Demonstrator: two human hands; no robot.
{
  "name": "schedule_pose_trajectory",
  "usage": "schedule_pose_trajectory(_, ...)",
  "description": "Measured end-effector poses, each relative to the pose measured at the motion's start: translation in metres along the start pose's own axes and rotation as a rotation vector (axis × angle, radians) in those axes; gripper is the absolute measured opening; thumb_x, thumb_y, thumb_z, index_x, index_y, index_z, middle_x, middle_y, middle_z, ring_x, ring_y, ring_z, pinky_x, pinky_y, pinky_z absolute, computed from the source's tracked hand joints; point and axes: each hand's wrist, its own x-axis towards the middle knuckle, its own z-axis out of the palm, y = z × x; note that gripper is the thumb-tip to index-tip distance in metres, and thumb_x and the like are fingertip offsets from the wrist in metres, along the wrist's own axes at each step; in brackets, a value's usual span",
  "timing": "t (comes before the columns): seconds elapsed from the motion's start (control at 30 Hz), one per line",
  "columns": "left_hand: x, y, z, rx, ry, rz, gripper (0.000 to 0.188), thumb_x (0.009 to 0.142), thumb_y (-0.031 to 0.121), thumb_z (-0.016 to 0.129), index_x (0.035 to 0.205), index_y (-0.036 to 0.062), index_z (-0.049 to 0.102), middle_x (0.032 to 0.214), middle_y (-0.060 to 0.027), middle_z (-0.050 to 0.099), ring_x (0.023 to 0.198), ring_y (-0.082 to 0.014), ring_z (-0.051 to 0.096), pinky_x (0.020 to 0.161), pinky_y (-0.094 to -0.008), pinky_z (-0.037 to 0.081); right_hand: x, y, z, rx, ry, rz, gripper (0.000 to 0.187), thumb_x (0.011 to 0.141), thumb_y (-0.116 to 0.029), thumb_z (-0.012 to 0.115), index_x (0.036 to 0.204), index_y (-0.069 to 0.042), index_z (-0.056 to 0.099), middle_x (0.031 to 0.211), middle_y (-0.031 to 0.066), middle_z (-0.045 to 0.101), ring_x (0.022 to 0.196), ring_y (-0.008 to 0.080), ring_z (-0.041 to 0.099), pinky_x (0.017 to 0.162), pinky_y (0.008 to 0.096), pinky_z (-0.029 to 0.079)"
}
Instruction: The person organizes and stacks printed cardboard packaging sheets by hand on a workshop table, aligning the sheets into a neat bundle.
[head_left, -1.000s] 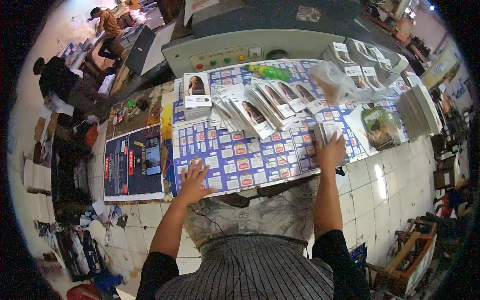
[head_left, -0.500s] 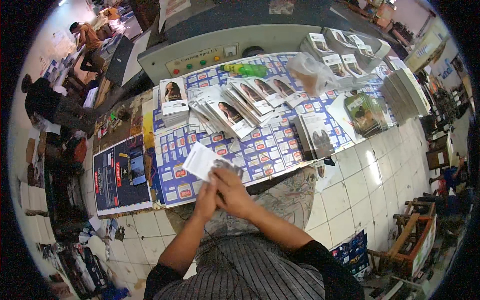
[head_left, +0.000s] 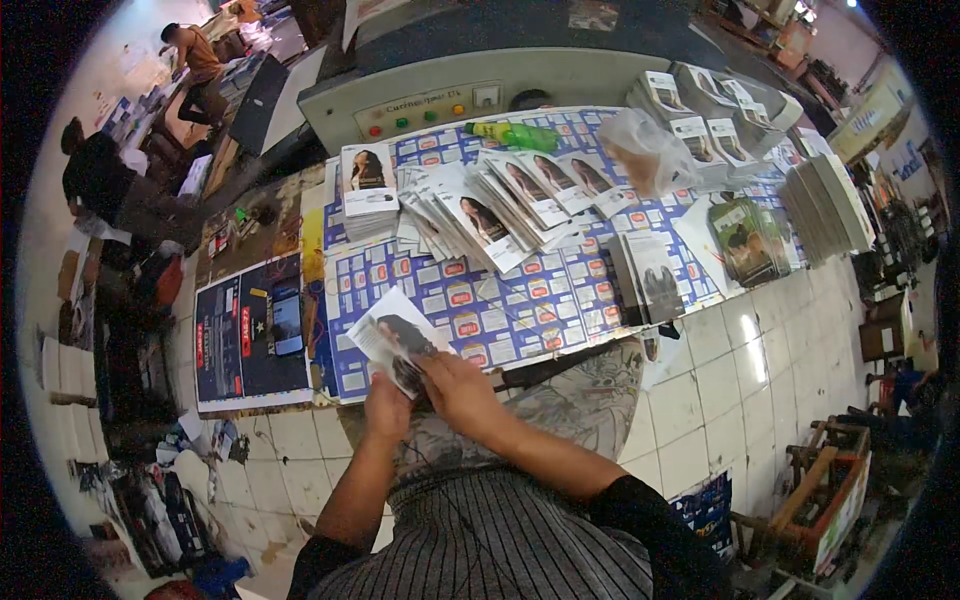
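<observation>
Low at the front edge of the table, my left hand and my right hand both grip a white printed card that bears a picture of long dark hair. It seems folded or partly spread, with a second picture beside my fingers; whether it is one piece or several cannot be made out. My left fingers pinch its lower edge, and my right hand closes over its right side. Beyond it lies a fanned heap of similar cards. A neat stack of them stands left of the heap.
A blue patterned sheet covers the table. Dark booklets, green packs, a plastic bag, a green bottle and grey stacks surround the heap. A phone lies left. Two people work at far left.
The card in my hands has turned or spread, so its dark-haired picture now shows. My hands have parted slightly, the left lower on the card. The whole view has shifted a little.
</observation>
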Motion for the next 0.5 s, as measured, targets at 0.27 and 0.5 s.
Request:
schedule_pose_trajectory(0.27, 0.007, 0.015, -0.029, 0.108, 0.097, 0.128, 0.056, 0.096, 0.029, 0.068, 0.144, 0.0113, 0.044, 0.138, -0.0087, 0.053, 0.119, -0.0241, 0.056, 0.095, -0.0398, 0.048, 0.024, 0.031, -0.005, 0.504, 0.021, 0.383, 0.031, 0.090, -0.021, 0.069, 0.114, -0.002, 0.064, 0.098, 0.0211, 0.070, 0.090, 0.0333, 0.069, 0.080, 0.0416, 0.052)
schedule_pose_trajectory(0.5, 0.036, 0.007, -0.011, 1.230, 0.340, 0.213, 0.049, 0.088, 0.007, 0.067, 0.133, -0.0002, 0.051, 0.126, -0.0164, 0.061, 0.126, -0.0323, 0.052, 0.105, -0.0461, 0.040, 0.023, 0.100, 0.006, -0.003, 0.213, 0.290, 0.027, 0.089, -0.010, 0.064, 0.113, 0.002, 0.062, 0.098, 0.0283, 0.067, 0.093, 0.0486, 0.064, 0.079, 0.0489, 0.052)
